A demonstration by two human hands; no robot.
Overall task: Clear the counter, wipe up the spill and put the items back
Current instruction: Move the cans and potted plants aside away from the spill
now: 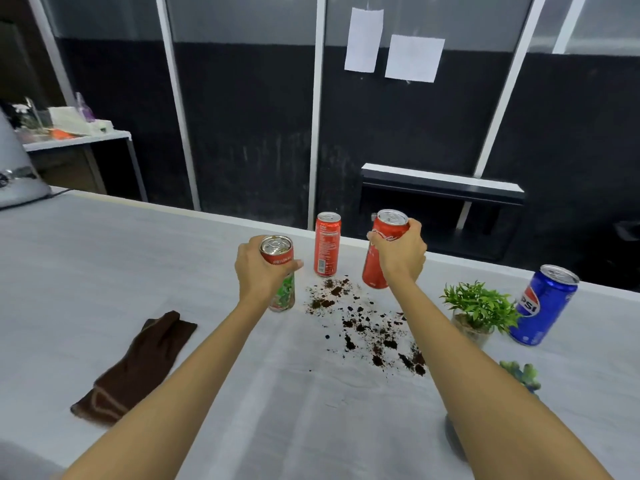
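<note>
Dark brown crumbs of a spill [360, 323] lie scattered across the middle of the white counter [104, 271]. My left hand [258, 268] grips a red and green can [281, 271] near its top, left of the spill. My right hand [398, 254] holds a red cola can [382, 251], tilted and lifted slightly above the counter. Another slim red can [326, 243] stands upright between the two, behind the spill. A brown cloth [138, 368] lies crumpled at the left.
A blue Pepsi can [545, 304] and a small green plant in a glass pot [476, 311] stand at the right. A second small plant [521, 374] peeks out beside my right forearm. A grey appliance [17, 174] sits at the far left. The counter's far edge runs just behind the cans.
</note>
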